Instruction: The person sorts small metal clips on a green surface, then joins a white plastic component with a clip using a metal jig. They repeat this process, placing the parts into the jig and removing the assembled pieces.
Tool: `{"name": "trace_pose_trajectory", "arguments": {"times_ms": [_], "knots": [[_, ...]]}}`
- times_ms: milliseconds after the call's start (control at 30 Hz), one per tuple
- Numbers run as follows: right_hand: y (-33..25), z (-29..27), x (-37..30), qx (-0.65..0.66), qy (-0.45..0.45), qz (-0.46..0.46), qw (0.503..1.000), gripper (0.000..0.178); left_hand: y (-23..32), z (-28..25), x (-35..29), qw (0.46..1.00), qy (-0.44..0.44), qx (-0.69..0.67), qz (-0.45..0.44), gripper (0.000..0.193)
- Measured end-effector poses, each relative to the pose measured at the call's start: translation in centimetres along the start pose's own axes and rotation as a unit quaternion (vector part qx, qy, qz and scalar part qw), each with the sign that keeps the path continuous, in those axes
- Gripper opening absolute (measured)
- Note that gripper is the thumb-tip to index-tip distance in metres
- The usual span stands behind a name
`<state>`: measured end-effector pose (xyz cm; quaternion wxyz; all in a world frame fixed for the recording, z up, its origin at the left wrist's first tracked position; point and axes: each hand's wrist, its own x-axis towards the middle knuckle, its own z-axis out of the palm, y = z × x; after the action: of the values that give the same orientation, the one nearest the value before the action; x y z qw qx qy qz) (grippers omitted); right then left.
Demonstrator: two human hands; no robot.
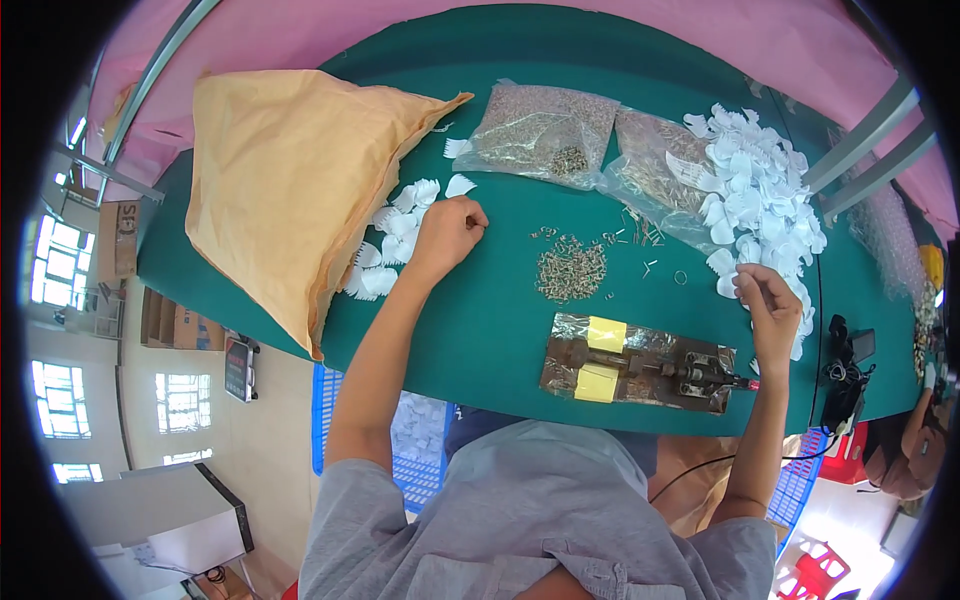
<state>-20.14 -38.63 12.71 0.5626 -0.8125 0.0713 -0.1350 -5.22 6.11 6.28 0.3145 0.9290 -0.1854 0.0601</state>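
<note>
My left hand is closed, fingers curled, beside a small group of white toothed plastic pieces; anything inside its fingers is hidden. At the right, my right hand has thumb and forefinger pinched on a white toothed piece at the near left edge of a large heap of such pieces. Between the hands lies a pile of small metal parts. Nearer to me sits a hand-clamp fixture on a brown base, with two yellow pads.
A big tan paper sack stands at the left of the green table. Clear bags of small parts lie at the back. Loose metal pins are scattered near the pile. Black cables lie far right; a blue crate is below.
</note>
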Motion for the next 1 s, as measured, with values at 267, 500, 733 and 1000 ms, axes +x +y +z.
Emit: {"name": "trace_pose_trajectory", "arguments": {"times_ms": [267,500,733,1000], "knots": [[0.0,-0.2,-1.4,0.012,0.001,-0.010,1.000,0.018,0.0,-0.7,1.4,0.994,-0.095,-0.023,-0.049,0.018],[2.4,-2.6,-2.2,0.005,0.050,-0.015,0.999,0.018,-1.8,-1.6,1.0,0.981,-0.092,-0.130,-0.107,0.015],[6.1,-3.9,-4.5,-0.006,0.159,0.003,0.987,0.019,-2.3,-2.3,1.1,0.909,-0.091,-0.365,-0.178,0.014],[8.3,-3.5,-6.7,0.009,0.232,0.024,0.972,0.021,0.6,-3.0,5.4,0.876,-0.095,-0.446,-0.159,0.013]]}}
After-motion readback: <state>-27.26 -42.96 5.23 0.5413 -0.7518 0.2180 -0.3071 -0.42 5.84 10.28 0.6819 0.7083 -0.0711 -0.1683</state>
